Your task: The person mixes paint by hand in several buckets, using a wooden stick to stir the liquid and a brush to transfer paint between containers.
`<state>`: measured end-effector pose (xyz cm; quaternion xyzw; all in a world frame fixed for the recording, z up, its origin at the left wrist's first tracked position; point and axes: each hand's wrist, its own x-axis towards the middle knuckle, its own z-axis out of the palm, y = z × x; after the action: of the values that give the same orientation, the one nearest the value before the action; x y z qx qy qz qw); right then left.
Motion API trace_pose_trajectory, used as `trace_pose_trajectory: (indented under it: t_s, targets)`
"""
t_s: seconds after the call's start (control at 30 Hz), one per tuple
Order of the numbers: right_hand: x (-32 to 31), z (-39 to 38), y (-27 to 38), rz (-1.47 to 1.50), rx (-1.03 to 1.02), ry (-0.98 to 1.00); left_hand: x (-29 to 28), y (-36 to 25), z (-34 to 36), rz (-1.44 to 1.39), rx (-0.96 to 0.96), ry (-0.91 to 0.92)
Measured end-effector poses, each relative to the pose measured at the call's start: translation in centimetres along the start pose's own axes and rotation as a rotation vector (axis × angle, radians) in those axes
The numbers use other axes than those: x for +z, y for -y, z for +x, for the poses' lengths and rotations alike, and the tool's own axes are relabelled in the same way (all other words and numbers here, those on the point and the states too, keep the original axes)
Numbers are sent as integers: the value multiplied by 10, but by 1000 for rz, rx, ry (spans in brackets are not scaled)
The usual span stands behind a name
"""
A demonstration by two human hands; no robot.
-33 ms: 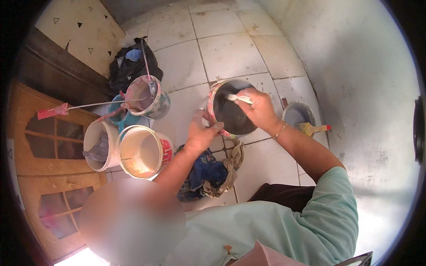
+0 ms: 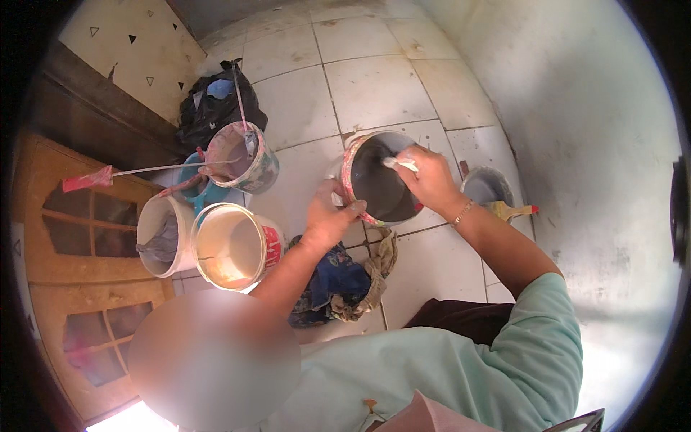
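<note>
A bucket (image 2: 348, 170) with a red floral rim stands in front of me, with grey paint-like liquid (image 2: 378, 186) inside. My left hand (image 2: 330, 216) is closed on the bucket's near left side, its thumb by the rim. Over the opening, my right hand (image 2: 434, 180) grips a pale stick-like handle (image 2: 400, 164). That handle slants into the bucket, and its lower end is hard to make out. A crumpled dark blue and beige cloth (image 2: 345, 277) lies on the floor just below the bucket.
Right of the bucket, a paintbrush (image 2: 512, 211) rests at a small grey tub (image 2: 488, 189) near the wall. Leftward stand a cream bucket (image 2: 209, 277), a white bucket (image 2: 147, 223), a paint-stained bucket (image 2: 263, 169) with a roller (image 2: 88, 178), and a black bag (image 2: 248, 108).
My right hand and the pale handle have shifted slightly right and down over the bucket. The left hand keeps its hold on the bucket.
</note>
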<state>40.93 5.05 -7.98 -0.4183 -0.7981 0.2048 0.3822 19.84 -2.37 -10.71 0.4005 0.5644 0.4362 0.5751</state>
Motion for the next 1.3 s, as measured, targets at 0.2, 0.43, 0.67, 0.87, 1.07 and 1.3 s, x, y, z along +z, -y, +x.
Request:
trace_pose_trajectory:
  t_s: [0.2, 0.43, 0.67, 0.87, 1.07, 1.3]
  targets:
    - [13, -22, 17, 220, 142, 224, 1, 15, 5, 225, 90, 26]
    - [2, 7, 6, 95, 36, -15, 4, 7, 0, 147, 71, -5]
    - [1, -22, 34, 176, 204, 281, 8, 17, 3, 150, 134, -28]
    - [6, -3, 10, 224, -5, 12, 13, -7, -1, -104, -23, 6]
    - [-7, -19, 0, -17, 116, 157, 12, -20, 6, 26, -73, -9]
    - [-43, 0, 14, 371, 274, 161, 4, -28, 23, 182, -163, -77]
